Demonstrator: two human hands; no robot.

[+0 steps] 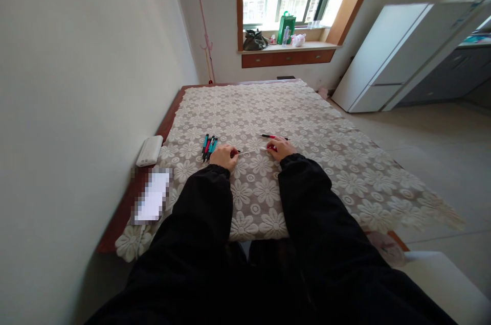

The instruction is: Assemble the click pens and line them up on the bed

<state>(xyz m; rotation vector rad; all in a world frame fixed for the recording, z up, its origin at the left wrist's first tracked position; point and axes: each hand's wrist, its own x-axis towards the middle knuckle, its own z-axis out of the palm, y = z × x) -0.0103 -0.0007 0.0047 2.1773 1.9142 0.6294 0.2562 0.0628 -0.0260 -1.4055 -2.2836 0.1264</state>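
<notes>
My left hand is closed in a pinch, low over the patterned tablecloth. A thin whitish stick runs from its fingertips towards my right hand, and a small dark tip shows beside them. My right hand is also pinched, with a small pale bit at its fingertips that is too small to name. Just beyond the right hand lies a red and black pen. A bunch of teal, red and black pens lies directly left of my left hand.
At the table's left edge are a white power bank and a blurred-out phone. A wall runs close along the left. Beyond the table stand a pink coat rack, a windowsill with bags, and a white fridge.
</notes>
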